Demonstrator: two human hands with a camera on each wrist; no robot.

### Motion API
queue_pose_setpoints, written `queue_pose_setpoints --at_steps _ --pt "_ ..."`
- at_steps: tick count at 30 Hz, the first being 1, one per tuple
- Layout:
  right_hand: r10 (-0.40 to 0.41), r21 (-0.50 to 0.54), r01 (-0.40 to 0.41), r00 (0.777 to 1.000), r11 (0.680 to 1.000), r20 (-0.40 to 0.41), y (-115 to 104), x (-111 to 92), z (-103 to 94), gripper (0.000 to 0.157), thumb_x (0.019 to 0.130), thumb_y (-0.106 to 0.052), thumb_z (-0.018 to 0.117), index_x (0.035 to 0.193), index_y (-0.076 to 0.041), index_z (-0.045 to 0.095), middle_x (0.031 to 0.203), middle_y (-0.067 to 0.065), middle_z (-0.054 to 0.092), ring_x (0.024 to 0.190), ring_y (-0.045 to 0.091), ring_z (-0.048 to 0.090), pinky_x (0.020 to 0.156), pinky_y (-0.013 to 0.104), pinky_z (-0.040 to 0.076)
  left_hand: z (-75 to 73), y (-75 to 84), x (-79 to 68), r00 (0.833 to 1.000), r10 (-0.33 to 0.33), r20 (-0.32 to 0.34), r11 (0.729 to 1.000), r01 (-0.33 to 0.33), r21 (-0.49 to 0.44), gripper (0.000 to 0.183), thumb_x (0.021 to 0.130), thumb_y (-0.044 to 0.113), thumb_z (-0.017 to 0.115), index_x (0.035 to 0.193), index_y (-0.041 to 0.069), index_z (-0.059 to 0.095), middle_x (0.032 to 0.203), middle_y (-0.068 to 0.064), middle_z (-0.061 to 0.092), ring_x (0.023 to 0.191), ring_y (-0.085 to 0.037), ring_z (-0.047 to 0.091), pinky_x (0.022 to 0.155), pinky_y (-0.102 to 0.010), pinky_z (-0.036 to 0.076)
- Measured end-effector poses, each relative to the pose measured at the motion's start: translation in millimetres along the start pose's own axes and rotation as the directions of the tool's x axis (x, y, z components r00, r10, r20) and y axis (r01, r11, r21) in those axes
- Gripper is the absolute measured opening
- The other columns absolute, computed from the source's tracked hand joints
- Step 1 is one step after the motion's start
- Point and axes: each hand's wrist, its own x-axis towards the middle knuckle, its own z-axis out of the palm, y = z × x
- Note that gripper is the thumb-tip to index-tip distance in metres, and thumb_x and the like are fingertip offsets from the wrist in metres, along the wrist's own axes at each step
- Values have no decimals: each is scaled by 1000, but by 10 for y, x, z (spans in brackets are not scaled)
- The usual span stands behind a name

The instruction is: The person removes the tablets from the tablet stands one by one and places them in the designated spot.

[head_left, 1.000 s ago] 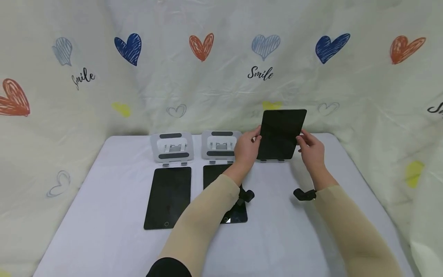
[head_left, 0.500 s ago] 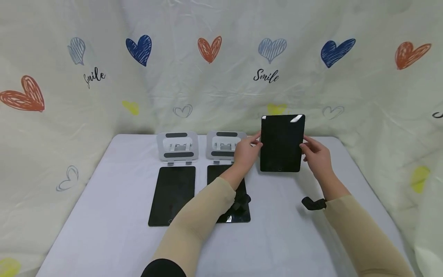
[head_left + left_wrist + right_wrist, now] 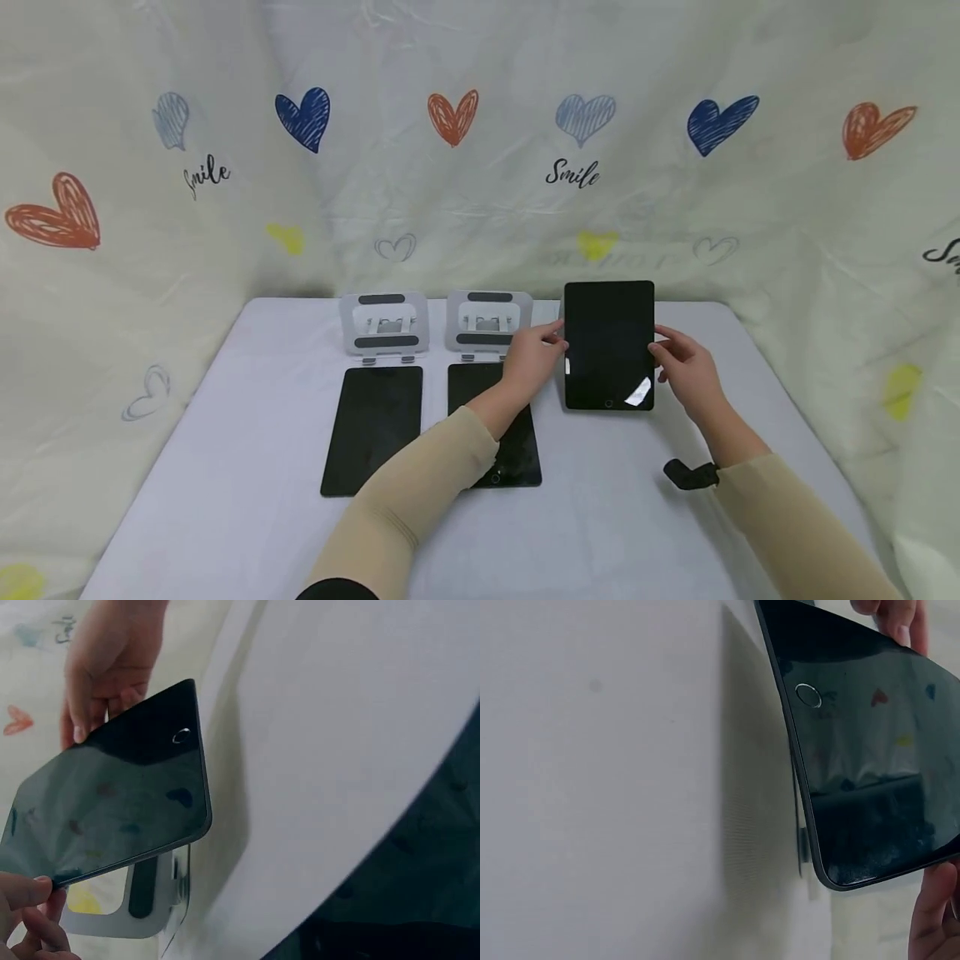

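My left hand (image 3: pixel 531 360) pinches the left edge of a black tablet (image 3: pixel 603 346), and my right hand (image 3: pixel 692 375) pinches its right edge. The tablet is held up off the table, tilted, its round button at the bottom. Behind it, partly hidden, a light grey stand (image 3: pixel 112 925) with a dark pad shows in the left wrist view. In the right wrist view the tablet (image 3: pixel 877 757) stays apart from the table, and the fingers (image 3: pixel 936 896) of my right hand lie along its edge.
Two similar stands, a left one (image 3: pixel 384 325) and a middle one (image 3: pixel 489 321), are raised at the table's back. A second tablet (image 3: pixel 373 429) lies flat before the left stand. A third tablet (image 3: pixel 517 454) lies before the middle stand, partly under my left arm.
Both hands have brought the tablet off the right stand, downward and toward me. Its lower edge has come forward. The other tablets and stands have not moved on the table.
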Motion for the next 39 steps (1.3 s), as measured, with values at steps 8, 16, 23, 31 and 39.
queue_pose_setpoints --at_steps 8,16,23,31,39 --pt "48 10 -49 995 999 83 32 -162 -47 54 104 -30 53 150 -5 41 105 5 62 77 20 58 63 30 53 21 -45 -178 997 -9 71 999 5 46 46 97 23 66 142 29 56 106 11 68 70 -5 59 62 -24 48" --pt "87 -4 -87 982 996 168 59 -246 -77 56 104 -30 52 151 -4 37 109 16 61 75 28 58 62 31 49 24 -91 -306 986 -29 165 985 0 171 62 95 25 69 151 34 42 110 15 65 57 -12 49 52 -26 40" --pt "122 18 -129 968 991 221 140 -304 -114 57 104 -29 53 151 -3 36 103 6 62 68 22 55 59 31 47 55 -79 -401 969 -59 238 944 -23 329 79 90 26 75 155 34 32 117 10 65 67 -10 53 56 -25 43" --pt "142 -3 -146 956 989 256 197 -349 -124 58 103 -29 54 151 -2 37 105 11 62 61 17 52 57 33 46 130 -88 -466 949 -121 292 847 -55 529 90 88 35 77 159 34 21 120 10 60 74 -6 53 57 -24 43" --pt "139 -51 -129 936 990 323 266 -358 -121 59 102 -22 57 151 1 34 108 17 62 67 22 57 61 33 49 119 -60 -513 935 -165 313 805 -56 591 94 86 38 78 159 33 20 106 9 60 68 -7 52 54 -26 43"
